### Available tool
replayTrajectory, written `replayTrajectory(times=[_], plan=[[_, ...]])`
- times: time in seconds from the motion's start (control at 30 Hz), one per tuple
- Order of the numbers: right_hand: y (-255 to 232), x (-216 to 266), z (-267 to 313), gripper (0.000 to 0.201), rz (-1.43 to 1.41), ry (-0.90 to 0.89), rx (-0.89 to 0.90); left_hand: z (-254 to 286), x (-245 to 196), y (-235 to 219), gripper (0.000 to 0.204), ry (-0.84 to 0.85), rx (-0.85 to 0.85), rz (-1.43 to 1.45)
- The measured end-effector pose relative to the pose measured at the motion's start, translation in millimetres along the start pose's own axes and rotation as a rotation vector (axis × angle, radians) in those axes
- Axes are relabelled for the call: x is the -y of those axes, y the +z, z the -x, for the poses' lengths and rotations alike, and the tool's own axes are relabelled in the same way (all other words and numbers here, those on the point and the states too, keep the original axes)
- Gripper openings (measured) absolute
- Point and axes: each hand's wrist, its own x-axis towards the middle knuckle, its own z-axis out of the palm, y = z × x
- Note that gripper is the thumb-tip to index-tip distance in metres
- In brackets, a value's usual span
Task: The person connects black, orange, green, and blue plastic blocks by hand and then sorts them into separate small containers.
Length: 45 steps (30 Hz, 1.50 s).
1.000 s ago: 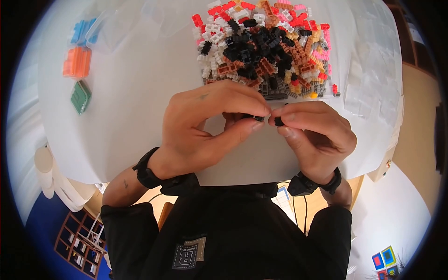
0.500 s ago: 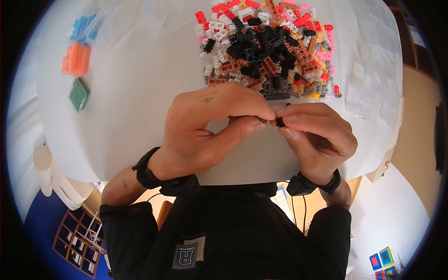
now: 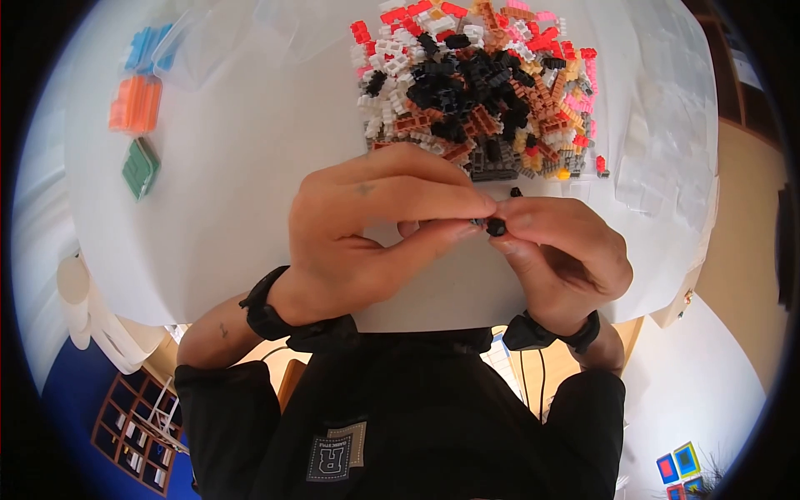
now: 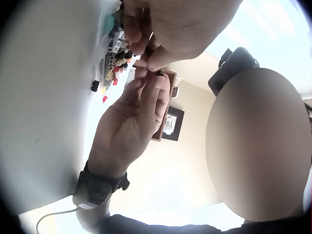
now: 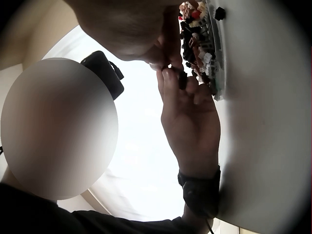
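Observation:
My left hand pinches a small dark building brick between thumb and index finger, mostly hidden by the fingertips. Facing it, my right hand pinches a small black brick with thumb and index finger. The fingertips of both hands meet above the white table, and the two bricks are side by side there. From the right wrist, a black piece shows at the left hand's fingers. Just beyond the right fingers, a loose black brick lies on the table.
A large heap of mixed bricks lies beyond the hands. At the left are blue bricks, an orange block and a green packet. Clear plastic bags cover the right side. A small red brick sits beside the heap.
My right hand has lowered slightly toward the body and its black brick has turned and shows more. The loose black brick beyond it has come into fuller view. Both hands keep their pinch.

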Motion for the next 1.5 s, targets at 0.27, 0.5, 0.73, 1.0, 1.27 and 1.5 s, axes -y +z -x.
replayTrajectory(times=[0.27,0.5,0.73,1.0,1.27,1.5], plan=[[1.8,-0.8,-1.3,0.022,0.063,-0.067,0.0,1.4,0.6,2.5,0.027,0.041,-0.033,0.011],[3.1,-1.4,-0.5,0.022,0.071,-0.043,-0.003,1.3,2.3,2.4,0.026,0.046,-0.04,0.0],[4.5,-5.3,-1.5,0.022,0.042,-0.077,-0.014,1.8,3.5,1.7,0.026,0.014,-0.036,0.039],[1.3,-5.5,-3.0,0.024,0.029,-0.085,0.0,1.0,2.6,6.0,0.025,-0.069,-0.046,0.089],[1.7,-8.2,-0.3,0.024,0.021,-0.09,-0.016,5.0,1.7,2.1,0.026,-0.158,0.002,0.152],[1.4,-8.0,-0.3,0.023,0.02,-0.09,-0.022,3.5,2.5,1.6,0.023,-0.119,0.005,0.147]])
